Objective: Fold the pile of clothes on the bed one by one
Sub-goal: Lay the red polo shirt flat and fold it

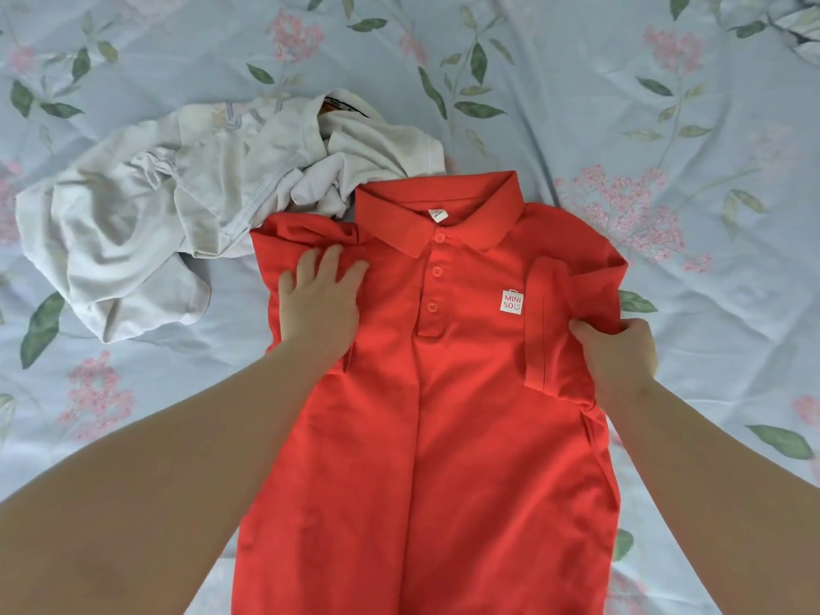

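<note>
Clearly your left hand point(319, 299) lay flat on the red polo point(426, 392) on the bed point(665, 104), your right hand point(616, 352) pinching its folded sleeve point(543, 330) — a tug could have skewed that fold.

One red polo shirt point(443, 415), one crumpled white heap point(177, 206), two hands point(320, 299) point(619, 355).

Open bed point(665, 126) lies right of and beyond the red polo shirt point(443, 437); a crumpled white pile point(133, 215) (touching the shirt near its collar) crowds the left.
</note>
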A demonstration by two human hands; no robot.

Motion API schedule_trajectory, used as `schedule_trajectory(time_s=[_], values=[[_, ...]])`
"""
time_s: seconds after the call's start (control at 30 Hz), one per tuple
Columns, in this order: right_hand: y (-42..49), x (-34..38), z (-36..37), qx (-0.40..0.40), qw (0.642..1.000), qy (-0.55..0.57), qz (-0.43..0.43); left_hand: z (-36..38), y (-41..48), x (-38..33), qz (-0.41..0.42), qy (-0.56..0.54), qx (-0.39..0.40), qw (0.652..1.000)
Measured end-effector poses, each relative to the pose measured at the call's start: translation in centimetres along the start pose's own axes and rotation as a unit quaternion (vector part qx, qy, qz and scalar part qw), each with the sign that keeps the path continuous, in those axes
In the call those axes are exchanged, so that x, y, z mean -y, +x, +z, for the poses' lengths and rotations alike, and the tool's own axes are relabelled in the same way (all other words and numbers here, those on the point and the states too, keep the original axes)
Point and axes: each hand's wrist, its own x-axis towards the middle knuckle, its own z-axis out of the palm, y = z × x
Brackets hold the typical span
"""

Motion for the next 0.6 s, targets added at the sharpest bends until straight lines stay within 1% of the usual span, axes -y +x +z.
schedule_trajectory(time_s=[0.07,0.1,0.13,0.17,0.2,0.23,0.27,0.3,0.33,0.37,0.4,0.43,0.47,0.5,0.53,0.57,0.6], values=[[-0.2,-0.5,-0.4,0.012,1.000,-0.003,0.003,-0.2,-0.3,-2.0,-0.016,0.036,-0.018,0.999],[-0.3,-0.6,-0.6,0.019,1.000,0.001,0.001,-0.4,-0.4,-3.1,0.002,0.021,-0.043,0.999],[-0.4,-0.8,-0.8,0.027,1.000,0.008,-0.003,-0.5,-0.5,-4.0,0.039,-0.007,-0.048,0.998],[-0.5,-1.0,-0.8,0.036,0.999,0.016,-0.008,-0.3,-0.6,-4.8,0.081,-0.046,-0.016,0.996],[-0.7,-1.3,-1.0,0.048,0.999,0.022,-0.012,-0.1,-0.7,-5.6,0.103,-0.074,0.042,0.991],[-0.9,-1.5,-1.1,0.062,0.998,0.030,-0.016,0.2,-0.8,-6.1,0.095,-0.091,0.119,0.984],[-1.1,-1.7,-1.3,0.078,0.996,0.045,-0.018,0.1,-0.9,-6.6,0.070,-0.099,0.164,0.979],[-1.5,-1.7,-1.5,0.096,0.993,0.067,-0.018,-0.2,-0.9,-6.8,0.043,-0.106,0.165,0.980],[-1.9,-1.6,-1.7,0.114,0.989,0.090,-0.023,-0.9,-0.8,-7.1,0.019,-0.114,0.137,0.984],[-2.4,-1.4,-1.7,0.130,0.984,0.112,-0.039,-1.5,-0.8,-7.5,0.012,-0.125,0.084,0.989],[-3.0,-1.0,-1.6,0.144,0.979,0.127,-0.065,-2.3,-0.8,-8.2,0.010,-0.165,0.031,0.986],[-3.6,-0.6,-1.5,0.157,0.973,0.136,-0.098,-2.9,-0.9,-8.9,0.008,-0.243,0.011,0.970],[-4.3,-0.1,-1.2,0.171,0.968,0.132,-0.129,-3.8,-0.9,-9.8,-0.012,-0.346,0.028,0.938],[-4.9,0.2,-0.8,0.192,0.961,0.120,-0.158,-4.4,-0.9,-10.7,-0.049,-0.447,0.083,0.889],[-5.6,0.5,-0.4,0.221,0.953,0.102,-0.181,-4.8,-0.9,-11.4,-0.089,-0.523,0.139,0.836],[-6.2,0.5,-0.1,0.252,0.945,0.083,-0.191,-4.7,-0.8,-11.9,-0.128,-0.566,0.180,0.794],[-6.6,0.4,0.2,0.278,0.939,0.065,-0.192,-4.5,-0.7,-12.3,-0.152,-0.569,0.213,0.780]])
